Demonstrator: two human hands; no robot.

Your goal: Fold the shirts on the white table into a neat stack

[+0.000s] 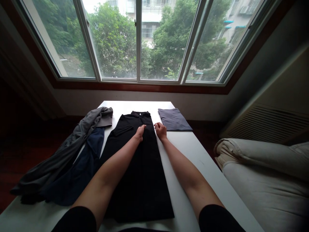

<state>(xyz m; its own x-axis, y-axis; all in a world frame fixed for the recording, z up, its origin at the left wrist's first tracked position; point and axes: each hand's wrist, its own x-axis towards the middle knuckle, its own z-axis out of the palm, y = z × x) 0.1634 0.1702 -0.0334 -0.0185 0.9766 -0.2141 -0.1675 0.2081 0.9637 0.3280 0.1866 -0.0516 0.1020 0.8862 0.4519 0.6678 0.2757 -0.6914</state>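
A black collared shirt (142, 180) lies lengthwise on the white table (190, 161), its collar toward the window. Its left sleeve is folded in across the body, and its right edge runs straight. Over the upper front, close to the button placket, is my left hand (140, 132), fingers drawn together and thumb pointing forward. Just beside the shirt's right edge, my right hand (160, 130) is closed with its knuckles up. Whatever either hand may pinch is hidden by the fingers.
A folded grey-blue garment (175, 120) rests at the table's far right. Along the left edge are heaped a grey garment (79, 135) and a navy one (89, 158), hanging partly over. A beige sofa (265, 187) stands to the right; a window (138, 48) is ahead.
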